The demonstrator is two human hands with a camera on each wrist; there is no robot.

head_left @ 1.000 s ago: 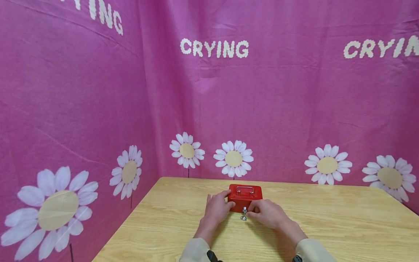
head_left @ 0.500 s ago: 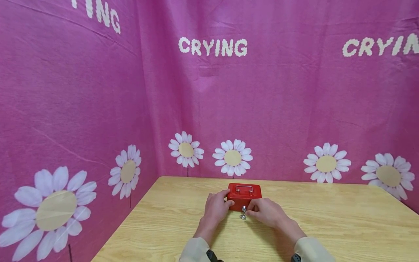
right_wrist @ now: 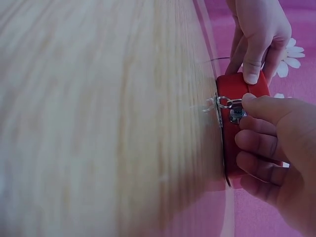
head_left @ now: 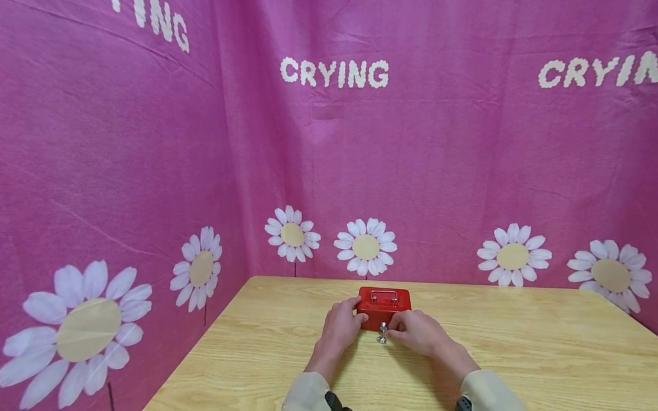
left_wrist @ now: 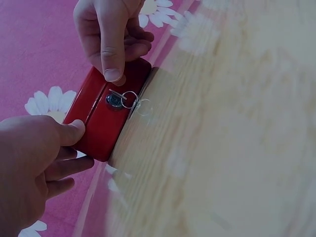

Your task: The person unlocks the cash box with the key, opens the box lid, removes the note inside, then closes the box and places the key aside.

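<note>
A small red cash box (head_left: 377, 315) with a silver carry handle stands on the table, its lid down. On its front face, a key (right_wrist: 235, 103) sits at the lock (left_wrist: 114, 100), and a key ring (left_wrist: 129, 99) hangs from it. My left hand (head_left: 339, 324) grips the box's left end, thumb on the front and fingers at the side. My right hand (head_left: 418, 333) is at the front right, fingers loosely bent, its thumb beside the key. In the left wrist view a small gap shows between the right fingertips and the key.
The wooden table (head_left: 514, 331) spreads out around the box. Pink cloth (head_left: 432, 160) with printed daisies and lettering hangs behind the table and on its left side.
The head view has shifted slightly. Both hands, the box and the key keep the same places relative to one another.
</note>
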